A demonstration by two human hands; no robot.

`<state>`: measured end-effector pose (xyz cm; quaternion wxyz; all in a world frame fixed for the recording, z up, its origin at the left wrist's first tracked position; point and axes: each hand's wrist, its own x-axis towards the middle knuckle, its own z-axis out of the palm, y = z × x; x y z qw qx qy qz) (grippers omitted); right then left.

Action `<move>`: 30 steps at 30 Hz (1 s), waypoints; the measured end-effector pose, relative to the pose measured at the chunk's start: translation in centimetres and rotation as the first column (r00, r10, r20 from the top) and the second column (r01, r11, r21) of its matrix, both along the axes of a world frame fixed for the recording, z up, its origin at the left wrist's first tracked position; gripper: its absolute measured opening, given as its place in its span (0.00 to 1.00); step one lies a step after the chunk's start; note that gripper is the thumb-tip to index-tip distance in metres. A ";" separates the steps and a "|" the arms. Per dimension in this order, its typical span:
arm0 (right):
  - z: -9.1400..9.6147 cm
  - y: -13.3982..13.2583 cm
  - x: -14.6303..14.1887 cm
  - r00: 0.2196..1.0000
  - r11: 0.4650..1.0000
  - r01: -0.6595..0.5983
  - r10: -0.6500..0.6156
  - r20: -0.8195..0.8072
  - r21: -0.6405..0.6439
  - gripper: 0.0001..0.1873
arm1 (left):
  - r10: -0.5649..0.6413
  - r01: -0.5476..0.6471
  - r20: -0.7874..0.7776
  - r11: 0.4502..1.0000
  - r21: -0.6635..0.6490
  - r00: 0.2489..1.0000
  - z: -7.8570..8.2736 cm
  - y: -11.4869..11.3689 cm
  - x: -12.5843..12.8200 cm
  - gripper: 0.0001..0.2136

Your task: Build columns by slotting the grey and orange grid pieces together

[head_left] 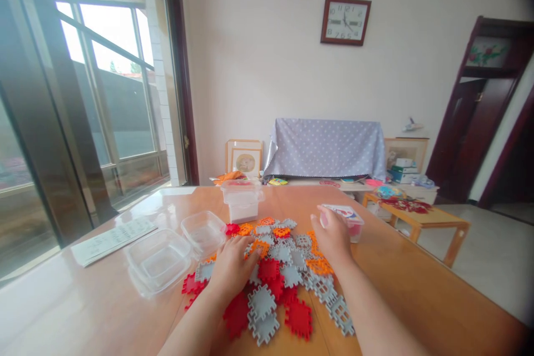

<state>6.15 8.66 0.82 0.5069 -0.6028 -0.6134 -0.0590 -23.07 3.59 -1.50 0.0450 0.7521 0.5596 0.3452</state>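
Note:
A pile of flat plastic interlocking tiles with notched edges, in red, grey and orange, spreads across the wooden table. My left hand rests on the pile's left side, thumb and forefinger apart at the edge of an orange tile. A red tile lies just right of that thumb. Over at the pile's right side, my right hand is raised with thumb and fingers apart. It is in front of a clear lidded box with red contents, partly hiding it. I cannot tell whether they touch.
Two clear plastic tubs stand left of the pile, with paper sheets beyond. A clear container with white contents stands behind the pile. Beyond the wooden table are a low wooden stand and a cloth-covered object.

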 end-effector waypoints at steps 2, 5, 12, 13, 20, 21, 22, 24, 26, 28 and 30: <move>0.4 0.1 1.7 0.983 0.984 0.180 -0.180 -0.023 0.015 0.30 | -0.022 0.022 0.030 1.000 0.002 0.999 0.2 -0.1 0.1 0.16; 0.4 0.2 3.8 0.927 0.928 0.365 -0.370 -0.060 -0.082 0.42 | -0.061 0.061 0.077 0.998 0.004 0.995 0.4 -0.2 0.2 0.16; -1.5 1.9 5.4 0.903 0.838 0.395 -0.429 -0.007 -0.378 0.57 | -0.078 0.081 0.101 0.996 -0.026 0.992 0.6 -0.3 0.5 0.16; -1.8 2.2 5.4 0.900 0.832 0.397 -0.435 -0.011 -0.387 0.58 | -0.076 0.080 0.103 0.996 -0.031 0.992 0.6 -0.4 0.5 0.16; -3.3 3.2 5.6 0.893 0.839 0.395 -0.447 -0.058 -0.374 0.56 | -0.070 0.072 0.130 0.997 -0.016 0.989 0.7 -0.7 0.6 0.15; -3.4 3.3 5.6 0.893 0.843 0.394 -0.445 -0.062 -0.367 0.56 | -0.071 0.073 0.133 0.997 -0.012 0.989 0.7 -0.7 0.6 0.15; -3.5 3.3 5.6 0.894 0.846 0.391 -0.442 -0.067 -0.363 0.55 | -0.070 0.072 0.134 0.997 -0.008 0.988 0.6 -0.7 0.6 0.14; -3.4 3.2 5.6 0.895 0.851 0.383 -0.438 -0.085 -0.360 0.54 | -0.071 0.071 0.132 0.997 0.004 0.989 0.5 -0.7 0.6 0.14; -2.9 2.9 5.4 0.890 0.849 0.381 -0.444 -0.105 -0.366 0.53 | -0.075 0.074 0.129 0.997 0.017 0.989 0.4 -0.6 0.7 0.14; -2.1 2.4 5.2 0.881 0.846 0.390 -0.457 -0.119 -0.363 0.54 | -0.080 0.078 0.129 0.997 0.022 0.988 0.4 -0.6 0.7 0.15; -1.2 1.9 4.8 0.884 0.856 0.389 -0.451 -0.125 -0.339 0.55 | -0.081 0.079 0.137 0.997 0.022 0.987 0.4 -0.6 0.7 0.15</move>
